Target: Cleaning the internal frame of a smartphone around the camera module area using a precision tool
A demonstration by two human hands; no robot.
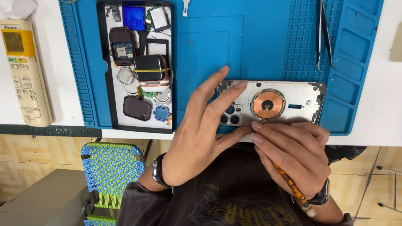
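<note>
An opened phone body, silver inside with a copper coil ring and a cluster of camera lenses, lies across the near edge of a blue work mat. My left hand rests on the phone's left end, fingers spread, index fingertip on its top corner. My right hand is curled at the phone's near edge, fingertips touching it just below the coil. It grips an orange patterned tool handle that runs back toward my wrist. Both wrists wear dark watches.
A black-rimmed tray of small phone parts sits at the left of the mat. Metal tweezers lie at the upper right. A cream remote control rests on the white table. A woven blue-green stool stands on the floor.
</note>
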